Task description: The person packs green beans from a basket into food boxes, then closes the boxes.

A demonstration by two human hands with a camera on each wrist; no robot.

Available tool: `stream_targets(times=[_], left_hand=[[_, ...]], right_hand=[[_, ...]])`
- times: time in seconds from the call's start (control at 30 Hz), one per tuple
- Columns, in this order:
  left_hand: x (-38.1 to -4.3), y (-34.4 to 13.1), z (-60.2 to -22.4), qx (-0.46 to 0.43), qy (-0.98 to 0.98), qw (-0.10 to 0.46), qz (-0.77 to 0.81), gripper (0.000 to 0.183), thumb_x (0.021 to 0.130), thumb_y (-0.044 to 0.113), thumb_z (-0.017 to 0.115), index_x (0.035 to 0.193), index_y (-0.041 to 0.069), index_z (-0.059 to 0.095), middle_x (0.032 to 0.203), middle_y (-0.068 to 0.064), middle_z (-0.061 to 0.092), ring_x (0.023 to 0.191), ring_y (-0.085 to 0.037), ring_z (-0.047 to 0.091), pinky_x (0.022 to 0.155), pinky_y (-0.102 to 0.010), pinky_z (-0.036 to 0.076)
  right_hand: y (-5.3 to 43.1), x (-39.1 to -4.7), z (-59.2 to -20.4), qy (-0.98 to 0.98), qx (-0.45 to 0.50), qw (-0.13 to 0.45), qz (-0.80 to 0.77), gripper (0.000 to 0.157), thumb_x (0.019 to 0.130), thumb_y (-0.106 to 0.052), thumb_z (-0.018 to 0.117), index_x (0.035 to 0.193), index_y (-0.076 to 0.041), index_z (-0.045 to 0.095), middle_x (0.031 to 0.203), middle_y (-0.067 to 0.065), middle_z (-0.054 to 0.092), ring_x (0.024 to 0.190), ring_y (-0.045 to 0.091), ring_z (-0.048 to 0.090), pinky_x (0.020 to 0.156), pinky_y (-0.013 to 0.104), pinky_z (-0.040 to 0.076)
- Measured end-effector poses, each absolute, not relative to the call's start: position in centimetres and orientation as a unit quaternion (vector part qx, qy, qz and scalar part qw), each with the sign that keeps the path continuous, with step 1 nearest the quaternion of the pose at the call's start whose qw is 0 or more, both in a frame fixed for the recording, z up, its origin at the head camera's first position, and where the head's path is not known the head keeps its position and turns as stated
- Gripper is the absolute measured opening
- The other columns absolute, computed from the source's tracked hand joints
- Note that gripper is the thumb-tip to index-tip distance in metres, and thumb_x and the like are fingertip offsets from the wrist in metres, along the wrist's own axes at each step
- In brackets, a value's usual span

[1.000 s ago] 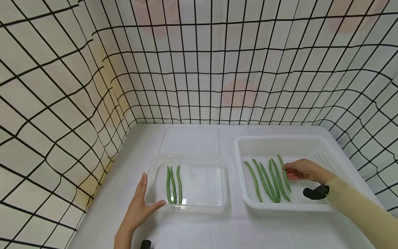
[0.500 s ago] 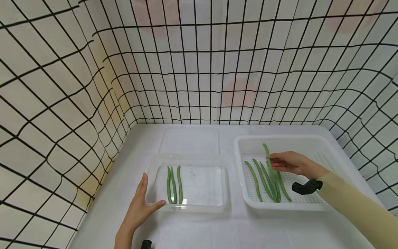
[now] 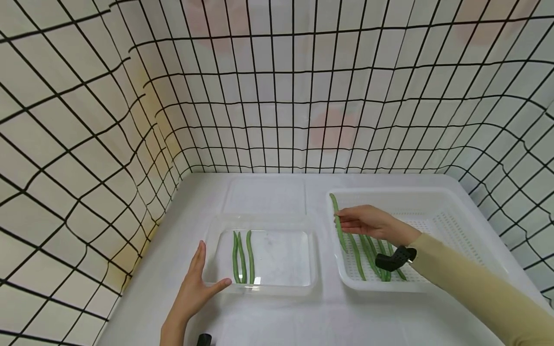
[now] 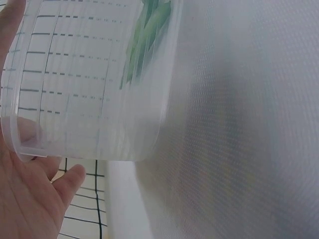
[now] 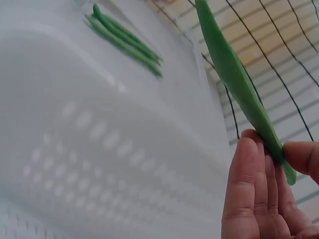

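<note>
My right hand point(image 3: 365, 222) pinches one green bean point(image 3: 338, 222) between thumb and fingers, over the left side of the white perforated basket point(image 3: 415, 192). In the right wrist view the held bean point(image 5: 234, 74) slants up from the fingertips. Several more beans point(image 3: 357, 257) lie in the basket, partly hidden by the hand. My left hand point(image 3: 195, 283) is at the near left corner of a clear plastic container point(image 3: 281, 290), thumb and fingers spread along its rim. Three beans point(image 3: 250, 257) lie side by side in the container's left half; the left wrist view shows beans point(image 4: 147, 35) through its wall.
A flat, clear rectangular sheet or lid point(image 3: 265, 196) lies behind the container. Black wire grid panels point(image 3: 294, 101) stand along the back and both sides of the white-covered table point(image 3: 337, 317). The container and basket stand apart, with a strip of tablecloth between them.
My right hand has lifted one bean out of the row in the basket and carried it leftward to the basket's left wall. The left hand and the container have not moved.
</note>
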State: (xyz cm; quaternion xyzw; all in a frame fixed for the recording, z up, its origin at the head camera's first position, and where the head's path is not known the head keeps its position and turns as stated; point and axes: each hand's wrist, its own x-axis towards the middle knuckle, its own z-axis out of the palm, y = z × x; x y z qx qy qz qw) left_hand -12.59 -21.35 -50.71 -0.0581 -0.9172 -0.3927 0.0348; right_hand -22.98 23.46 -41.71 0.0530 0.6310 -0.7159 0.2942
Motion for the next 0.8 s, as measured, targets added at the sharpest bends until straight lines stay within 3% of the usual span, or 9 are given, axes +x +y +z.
stream_targets(times=[0.3,0.5,0.8], left_hand=[[-12.4,-21.5,-50.7,-0.05,-0.917,0.031,-0.394,0.121,0.069,0.045,0.082,0.154,0.02,0.0,0.158,-0.011,0.005,0.14,-0.038,0.011,0.102,-0.064,0.021],[-12.5,-21.6,-50.8,-0.054,-0.918,0.036,-0.391,0.12,0.07,0.043,0.083,0.154,0.02,0.001,0.158,-0.009,0.005,0.14,-0.038,0.011,0.103,-0.063,0.02],[-12.6,-21.4,-50.9,-0.056,-0.917,0.039,-0.394,0.12,0.069,0.044,0.083,0.154,0.016,0.003,0.158,-0.011,0.006,0.141,-0.038,0.01,0.105,-0.061,0.019]], right_hand=[[16.5,-23.5,-41.8,0.62,0.029,0.32,-0.716,0.02,0.093,-0.005,0.059,0.109,0.008,0.061,0.092,0.013,0.066,0.081,0.019,0.066,0.081,0.034,0.053],[11.6,-23.4,-42.9,0.637,0.03,0.341,-0.691,0.029,0.09,-0.005,0.063,0.113,0.014,0.059,0.087,0.014,0.067,0.074,0.019,0.067,0.076,0.033,0.054],[6.4,-22.9,-45.2,0.636,0.031,0.354,-0.685,0.025,0.089,-0.003,0.064,0.107,0.014,0.062,0.08,0.014,0.067,0.068,0.019,0.067,0.071,0.032,0.055]])
